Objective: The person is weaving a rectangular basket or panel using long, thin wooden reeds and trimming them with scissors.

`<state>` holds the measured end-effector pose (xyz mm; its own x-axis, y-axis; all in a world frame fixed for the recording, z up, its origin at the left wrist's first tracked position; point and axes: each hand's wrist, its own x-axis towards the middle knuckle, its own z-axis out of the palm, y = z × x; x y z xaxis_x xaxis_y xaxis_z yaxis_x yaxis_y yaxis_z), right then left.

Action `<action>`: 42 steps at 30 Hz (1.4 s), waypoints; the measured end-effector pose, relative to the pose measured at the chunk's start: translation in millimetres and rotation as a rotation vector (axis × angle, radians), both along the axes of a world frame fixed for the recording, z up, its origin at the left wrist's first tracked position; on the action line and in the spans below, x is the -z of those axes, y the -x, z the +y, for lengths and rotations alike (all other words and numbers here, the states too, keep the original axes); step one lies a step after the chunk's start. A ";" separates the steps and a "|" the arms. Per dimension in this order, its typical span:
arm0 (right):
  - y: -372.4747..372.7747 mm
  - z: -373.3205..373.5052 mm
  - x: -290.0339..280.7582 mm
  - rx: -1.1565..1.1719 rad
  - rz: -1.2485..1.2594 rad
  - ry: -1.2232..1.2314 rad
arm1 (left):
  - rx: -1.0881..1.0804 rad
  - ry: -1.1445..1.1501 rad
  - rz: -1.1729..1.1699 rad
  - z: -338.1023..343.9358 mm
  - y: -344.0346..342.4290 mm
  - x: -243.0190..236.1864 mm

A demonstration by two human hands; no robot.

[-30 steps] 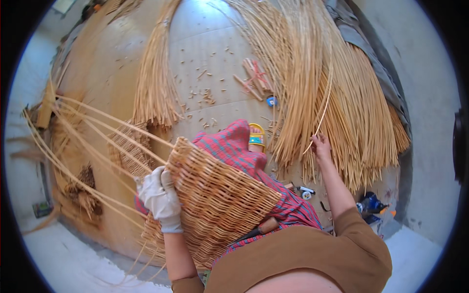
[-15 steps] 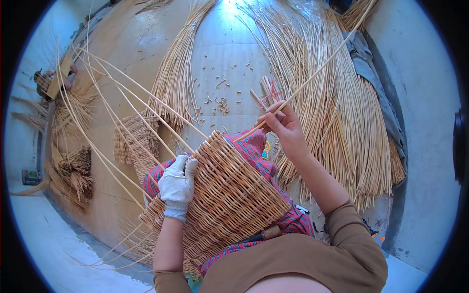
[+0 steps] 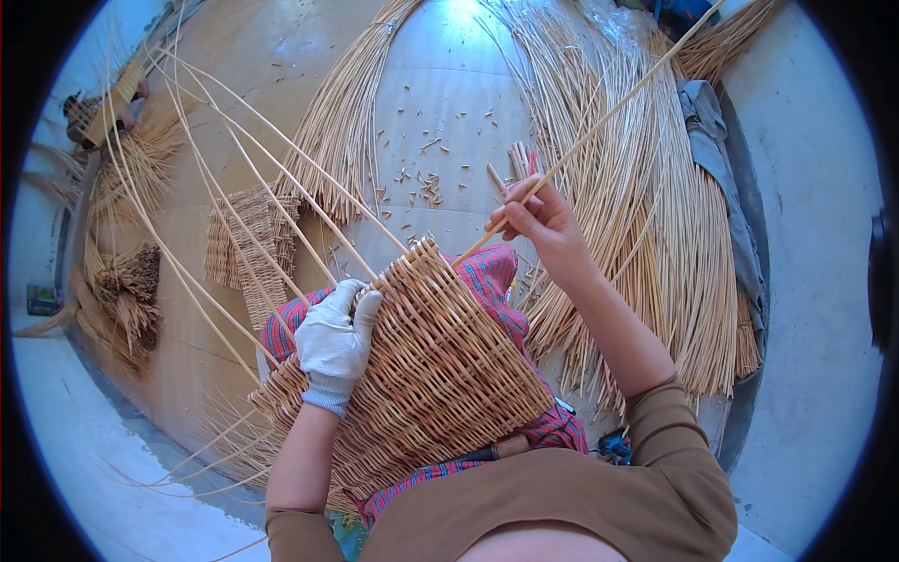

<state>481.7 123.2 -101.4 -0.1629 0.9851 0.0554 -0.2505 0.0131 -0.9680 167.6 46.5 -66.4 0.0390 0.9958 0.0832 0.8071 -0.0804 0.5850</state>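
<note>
A woven wicker panel (image 3: pixel 449 351) lies slanted across my lap, over a red and blue plaid cloth (image 3: pixel 492 272). Several long bare canes (image 3: pixel 281 201) stick out from its upper left edge. My left hand (image 3: pixel 337 337), in a white glove, grips that edge, its fingers wrapped behind the weave and the thumb on top. In my bare right hand (image 3: pixel 543 225) a single long cane (image 3: pixel 618 112) is pinched between thumb and fingers. The cane's lower end reaches the panel's top right edge; its other end rises toward the upper right.
A large heap of canes (image 3: pixel 655 253) covers the floor at right, beside a grey cloth (image 3: pixel 716 159). Another cane bundle (image 3: pixel 346 112) lies ahead, with cut stubs (image 3: pixel 426 187) scattered near it. Finished woven pieces (image 3: pixel 253 239) sit to the left. A person (image 3: pixel 103 108) works at far left.
The view has shifted slightly. My left hand still grips the panel's edge, and my right hand still holds the cane, in nearly the same pose.
</note>
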 end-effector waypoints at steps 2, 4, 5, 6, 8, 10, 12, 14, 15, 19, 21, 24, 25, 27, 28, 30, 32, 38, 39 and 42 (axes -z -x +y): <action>-1.0 -5.6 4.1 0.001 0.038 0.000 | 0.013 0.020 -0.007 0.3 -0.6 0.6; -1.1 -1.9 3.9 -0.017 0.048 -0.001 | 0.002 0.014 -0.008 -0.1 -2.0 0.8; 0.1 -1.0 4.0 -0.033 0.060 -0.007 | -0.006 0.004 -0.006 -0.1 -2.5 0.9; 3.3 -1.7 4.9 -0.031 0.058 -0.003 | -0.004 0.008 -0.008 -0.1 -2.3 1.4; 15.1 -2.1 6.7 -0.110 0.059 0.054 | -0.016 0.034 0.002 -0.3 -0.6 2.6; 31.5 -11.1 15.0 -0.104 0.112 0.087 | -0.019 0.024 0.004 -1.5 2.8 6.3; 45.8 -23.7 11.0 -0.009 0.081 0.033 | -0.024 0.014 0.010 0.7 5.2 6.1; 64.5 -37.3 20.9 0.066 0.123 0.136 | -0.004 0.032 0.061 4.5 4.8 6.7; 68.3 -45.3 27.9 0.087 0.123 0.149 | -0.005 0.101 0.083 2.8 4.0 6.7; 66.2 -40.4 31.4 0.128 0.171 0.094 | 0.027 0.036 0.108 6.6 -3.5 11.8; 56.8 -24.0 41.8 0.040 0.185 -0.058 | -0.012 0.118 0.046 4.9 -3.0 17.3; 29.7 -55.6 50.2 0.043 0.031 -0.038 | 0.033 0.017 -0.037 -2.7 15.4 35.7; 22.1 -67.8 46.7 0.057 -0.097 0.056 | 0.045 0.019 -0.067 -5.7 14.0 29.9; -9.8 -100.3 119.1 0.185 0.002 0.229 | 0.074 0.009 -0.108 -8.5 9.0 25.4; -28.5 -121.1 176.7 0.401 -0.108 0.258 | 0.054 0.001 -0.122 -8.1 8.9 28.4; -97.9 -181.2 269.4 0.582 -0.683 0.572 | 0.056 0.016 -0.134 -7.5 6.5 33.9; -140.2 -217.8 310.2 0.752 -0.845 0.768 | 0.018 0.032 -0.087 -6.4 11.9 35.9; -164.0 -192.9 324.8 0.614 -1.166 1.081 | -0.081 0.026 -0.100 -7.6 19.4 36.2; -174.1 -192.5 330.6 0.556 -1.215 1.095 | -0.037 0.074 -0.131 -5.2 12.1 32.9; -199.1 -191.6 336.5 0.490 -1.283 1.139 | 0.015 0.120 -0.155 -1.6 -4.5 33.8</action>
